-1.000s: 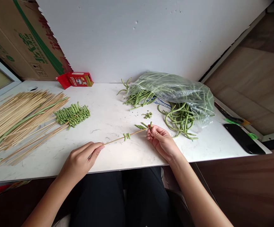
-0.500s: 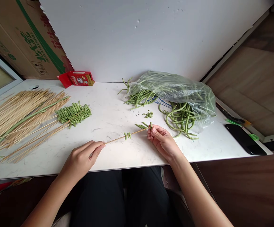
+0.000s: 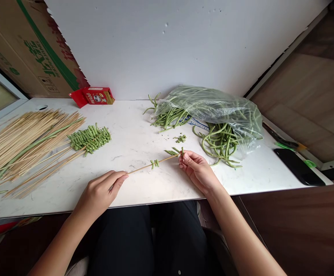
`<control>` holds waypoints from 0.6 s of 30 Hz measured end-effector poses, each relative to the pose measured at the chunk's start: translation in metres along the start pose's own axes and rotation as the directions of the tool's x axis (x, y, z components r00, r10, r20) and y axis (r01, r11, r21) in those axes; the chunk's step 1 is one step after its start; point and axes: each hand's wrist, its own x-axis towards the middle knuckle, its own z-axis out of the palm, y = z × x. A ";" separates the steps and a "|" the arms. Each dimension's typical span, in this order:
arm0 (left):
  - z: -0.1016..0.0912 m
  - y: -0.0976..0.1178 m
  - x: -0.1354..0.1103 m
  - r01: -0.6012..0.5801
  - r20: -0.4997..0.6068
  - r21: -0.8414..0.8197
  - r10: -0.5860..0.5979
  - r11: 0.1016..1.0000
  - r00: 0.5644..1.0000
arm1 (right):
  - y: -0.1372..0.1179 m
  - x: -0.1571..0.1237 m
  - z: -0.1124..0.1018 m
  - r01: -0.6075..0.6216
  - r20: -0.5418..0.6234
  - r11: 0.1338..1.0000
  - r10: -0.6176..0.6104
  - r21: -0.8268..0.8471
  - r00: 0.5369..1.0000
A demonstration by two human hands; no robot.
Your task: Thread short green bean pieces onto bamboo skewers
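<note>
My left hand (image 3: 105, 191) pinches the near end of a thin bamboo skewer (image 3: 139, 168), which slants up to the right above the table. Several short green bean pieces (image 3: 154, 164) are threaded near its middle. At the far tip, my right hand (image 3: 195, 170) is closed on a cut piece of green bean (image 3: 182, 151); whether the tip has gone through it is hidden by the fingers. A few more cut pieces (image 3: 171, 151) lie on the table just behind that hand. To the left rest finished skewers packed with bean pieces (image 3: 90, 138).
Loose bamboo skewers (image 3: 25, 134) cover the table's left side, with a long bean (image 3: 31, 145) across them. Long green beans (image 3: 221, 142) spill from a clear plastic bag (image 3: 213, 101). Bean trimmings (image 3: 180, 138), a red box (image 3: 99, 96) and a black phone (image 3: 298, 166) also lie there.
Both hands hold nearly the same pose on the skewer and bean piece. The view has shifted slightly; nothing has been let go or newly taken.
</note>
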 end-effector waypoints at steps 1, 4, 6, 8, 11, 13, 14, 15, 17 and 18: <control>0.000 0.000 0.000 0.003 0.002 -0.002 -0.003 1.000 1.000 | 0.000 0.000 0.000 0.003 -0.001 1.000 -0.003 -0.005 1.000; 0.001 -0.001 -0.002 0.009 0.000 -0.005 -0.009 1.000 1.000 | -0.001 0.000 0.002 0.014 -0.004 1.000 -0.014 -0.013 1.000; 0.001 -0.001 -0.002 0.008 -0.005 -0.004 -0.008 1.000 1.000 | -0.001 0.000 0.002 0.013 -0.012 1.000 -0.014 -0.013 1.000; 0.001 -0.001 -0.002 0.008 -0.006 -0.002 -0.008 1.000 1.000 | 0.000 0.001 0.002 0.008 -0.021 1.000 -0.008 -0.008 1.000; 0.000 -0.001 -0.002 0.012 -0.009 -0.002 -0.013 1.000 1.000 | 0.002 0.001 0.001 0.011 -0.036 1.000 -0.010 0.012 0.999; 0.000 -0.001 -0.001 0.012 -0.011 0.000 -0.012 1.000 1.000 | 0.003 0.001 0.001 0.018 -0.046 1.000 -0.017 0.024 0.999; 0.000 -0.001 -0.001 0.011 -0.010 0.001 -0.011 1.000 1.000 | 0.003 0.001 0.001 0.021 -0.049 0.999 -0.020 0.026 0.999; 0.000 -0.001 0.000 0.010 -0.008 0.002 -0.010 1.000 1.000 | 0.003 0.001 0.001 0.022 -0.049 0.999 -0.021 0.026 0.999; 0.001 0.000 0.000 0.009 -0.007 0.000 -0.009 1.000 1.000 | 0.002 0.000 0.002 0.021 -0.040 1.000 -0.021 0.021 0.999; 0.001 0.000 0.000 0.010 -0.007 -0.001 -0.010 1.000 1.000 | 0.002 0.000 0.002 0.021 -0.036 1.000 -0.020 0.020 0.999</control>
